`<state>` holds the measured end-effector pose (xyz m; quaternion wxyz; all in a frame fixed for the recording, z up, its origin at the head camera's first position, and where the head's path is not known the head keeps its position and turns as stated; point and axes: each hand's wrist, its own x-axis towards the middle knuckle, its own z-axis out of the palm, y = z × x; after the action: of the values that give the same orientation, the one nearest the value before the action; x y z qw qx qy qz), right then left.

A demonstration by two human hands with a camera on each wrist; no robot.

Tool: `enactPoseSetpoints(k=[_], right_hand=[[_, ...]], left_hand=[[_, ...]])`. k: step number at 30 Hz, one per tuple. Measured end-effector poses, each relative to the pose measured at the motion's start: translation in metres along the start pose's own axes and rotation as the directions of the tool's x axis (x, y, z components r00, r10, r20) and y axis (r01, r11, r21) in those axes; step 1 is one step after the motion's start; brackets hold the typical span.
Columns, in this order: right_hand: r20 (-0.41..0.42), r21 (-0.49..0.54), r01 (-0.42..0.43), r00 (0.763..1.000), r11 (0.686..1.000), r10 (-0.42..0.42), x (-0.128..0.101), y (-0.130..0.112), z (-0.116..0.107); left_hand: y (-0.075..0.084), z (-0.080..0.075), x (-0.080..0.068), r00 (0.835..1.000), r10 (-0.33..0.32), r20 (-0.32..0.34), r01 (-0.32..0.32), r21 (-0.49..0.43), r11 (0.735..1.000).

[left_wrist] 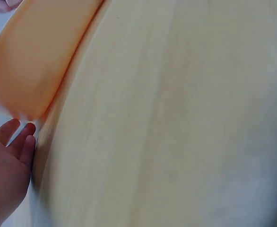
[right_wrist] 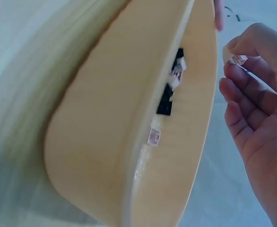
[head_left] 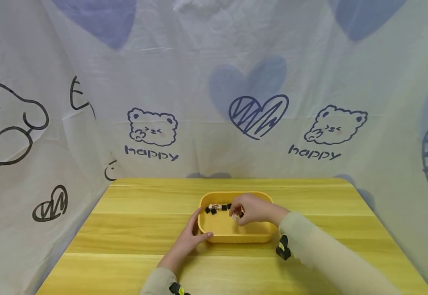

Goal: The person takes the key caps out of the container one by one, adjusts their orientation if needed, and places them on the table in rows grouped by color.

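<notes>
A yellow plastic tray [head_left: 236,238] stands on the table with small black blocks [head_left: 213,211] and pale or clear pieces along its far side. My left hand [head_left: 189,235] rests at the tray's left front corner, thumb on the front rim and fingers along the left end. In the left wrist view, its extended fingertips touch the tray's outer wall [left_wrist: 39,56]. Above the tray's inside, my right hand [head_left: 252,209] pinches a small clear pinkish block [right_wrist: 238,59] between thumb and index finger. The other right fingers are loosely bent.
The tray sits toward the far part of a yellow wood-grain table [head_left: 140,229]. Inside it, a black block [right_wrist: 165,100] and a clear pink piece [right_wrist: 154,136] lie by the wall. A white printed curtain [head_left: 199,82] hangs behind and at both sides.
</notes>
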<state>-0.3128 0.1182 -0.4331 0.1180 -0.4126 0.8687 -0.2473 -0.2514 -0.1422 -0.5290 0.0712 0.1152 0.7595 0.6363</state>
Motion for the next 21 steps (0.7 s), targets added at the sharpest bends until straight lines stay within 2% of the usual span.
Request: enactPoseSetpoints(k=[7, 13, 15, 21], right_hand=[[-0.137, 0.048, 0.048, 0.99, 0.998, -0.041, -0.019, -0.012, 0.015], [-0.257, 0.096, 0.121, 0.962, 0.988, -0.093, -0.032, -0.015, 0.036], [-0.275, 0.112, 0.142, 0.956, 0.984, -0.106, -0.036, -0.015, 0.042], [-0.269, 0.161, 0.16, 0.956, 0.974, -0.113, -0.046, -0.019, 0.058]], left_hand=[[-0.007, 0.002, 0.008, 0.999, 0.041, 0.021, -0.04, -0.059, 0.997], [-0.013, 0.007, 0.009, 0.999, 0.041, 0.029, -0.039, -0.07, 0.997], [-0.013, 0.007, 0.01, 0.999, 0.039, 0.034, -0.037, -0.068, 0.997], [-0.013, 0.007, 0.011, 0.999, 0.042, 0.033, -0.04, -0.064, 0.997]])
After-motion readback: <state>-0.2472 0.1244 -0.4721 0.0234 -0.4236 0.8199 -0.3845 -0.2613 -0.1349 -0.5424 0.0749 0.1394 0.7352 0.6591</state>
